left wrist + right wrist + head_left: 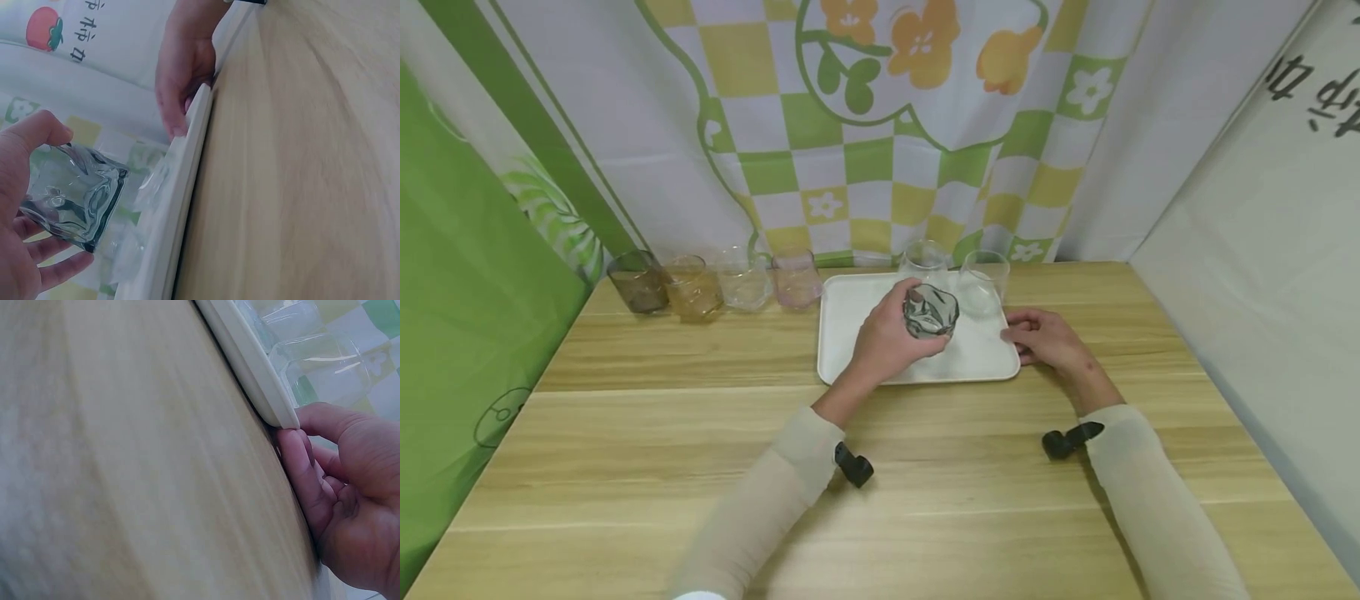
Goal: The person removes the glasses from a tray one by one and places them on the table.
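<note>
A person's left hand (887, 333) holds a grey-tinted glass (931, 312) over a white tray (847, 333) on a wooden table (925, 500), thumb and fingers curled round its sides. The left wrist view alone reveals the gap beneath: the glass is in the air, apart from the tray, its thick base towards it.

The right hand (1047, 337) pinches the tray's right-hand edge. From the head view its grip is partly hidden; the right wrist view shows one digit on top of the rim and another just under it, close to the tabletop.

Two clear glasses, one (925, 257) further back and another (986, 283) to its right, stand at the tray's far side.

Only the head view takes in the row to the left of the tray: a dark brown glass (638, 285), an amber glass (692, 290), a colourless glass (743, 283) and a pinkish glass (797, 282). Behind everything hangs a green-and-yellow checked curtain (872, 158).
</note>
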### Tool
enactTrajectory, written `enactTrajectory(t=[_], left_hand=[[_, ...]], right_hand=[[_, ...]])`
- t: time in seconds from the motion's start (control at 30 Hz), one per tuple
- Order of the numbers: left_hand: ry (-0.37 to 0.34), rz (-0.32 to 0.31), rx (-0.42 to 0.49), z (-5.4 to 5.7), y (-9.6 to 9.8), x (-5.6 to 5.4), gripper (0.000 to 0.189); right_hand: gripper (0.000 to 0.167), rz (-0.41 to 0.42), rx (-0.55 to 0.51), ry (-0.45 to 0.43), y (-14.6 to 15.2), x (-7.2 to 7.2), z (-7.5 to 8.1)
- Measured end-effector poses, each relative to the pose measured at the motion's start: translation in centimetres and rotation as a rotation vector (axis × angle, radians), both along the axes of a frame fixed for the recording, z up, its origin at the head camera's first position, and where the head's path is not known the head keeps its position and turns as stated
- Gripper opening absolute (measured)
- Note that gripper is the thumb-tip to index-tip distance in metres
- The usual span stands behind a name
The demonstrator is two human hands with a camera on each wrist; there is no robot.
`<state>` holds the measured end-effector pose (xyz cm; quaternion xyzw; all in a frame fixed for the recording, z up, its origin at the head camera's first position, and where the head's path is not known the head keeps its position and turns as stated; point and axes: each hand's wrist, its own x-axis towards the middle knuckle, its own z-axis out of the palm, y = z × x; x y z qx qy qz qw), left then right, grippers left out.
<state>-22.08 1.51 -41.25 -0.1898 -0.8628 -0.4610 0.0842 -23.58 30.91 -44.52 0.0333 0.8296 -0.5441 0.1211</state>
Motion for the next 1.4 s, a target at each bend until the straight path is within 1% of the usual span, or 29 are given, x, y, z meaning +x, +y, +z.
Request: enactTrajectory(t=[0.1, 0.3, 0.53, 0.73, 0.87, 1.0, 1.13, 1.2, 1.27, 1.4], left_hand=[[0.01, 0.019, -0.007, 0.3, -1.1, 0.0, 0.088], [0.019, 0.055, -0.031, 0.6, -3.3, 0.5, 0.088], [0.05, 0.08, -0.018, 0.4, -5.7, 0.5, 0.085], [0.052, 0.116, -0.015, 0.3, -7.7, 0.6, 0.085], [0.04, 0.125, 0.004, 0.5, -9.1, 0.8, 0.084], [0.031, 0.14, 0.01, 0.7, -10.8, 0.9, 0.084], [0.054, 0.159, 0.021, 0.8, -12.7, 1.0, 0.081], [0.059, 0.177, 0.027, 0.8, -13.7, 1.0, 0.08], [0.045, 0.188, 0.035, 0.7, -14.7, 1.1, 0.079], [0.01, 0.228, 0.025, 0.7, -16.5, 1.3, 0.081]], right_hand=[[0.048, 0.006, -0.005, -0.003, 0.0, 0.0, 0.1], [0.05, 0.008, 0.004, -0.006, 0.1, 0.0, 0.1], [0.052, 0.008, 0.003, -0.01, 0.2, -0.2, -0.2], [0.052, 0.005, 0.0, -0.018, 0.3, -0.3, -0.3], [0.051, 0.002, -0.008, -0.029, 0.3, -0.3, -0.2], [0.049, 0.002, -0.021, -0.041, 0.0, 0.0, 0.6], [0.047, 0.01, -0.031, -0.049, -0.7, 0.6, 2.2], [0.046, 0.013, -0.041, -0.053, -0.9, 0.8, 2.5], [0.046, 0.013, -0.047, -0.053, -0.7, 0.7, 2.2], [0.048, 0.014, -0.045, -0.038, 0.1, -0.1, 0.4]])
